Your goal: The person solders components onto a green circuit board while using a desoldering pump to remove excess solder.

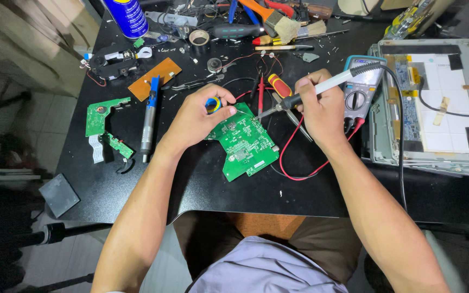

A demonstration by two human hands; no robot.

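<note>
At nine o'clock on the black table lie a small green board and a blue desoldering pump. The left hand is pinched on a thin solder wire, feeding it toward the green circuit board at the centre. The right hand is clamped around a soldering iron, its tip at the board's twelve o'clock edge. A multimeter sits at three o'clock, its red lead looping beside the board. The unclamped board could slide, likely smearing solder across pads; the iron's cord might snag the meter.
</note>
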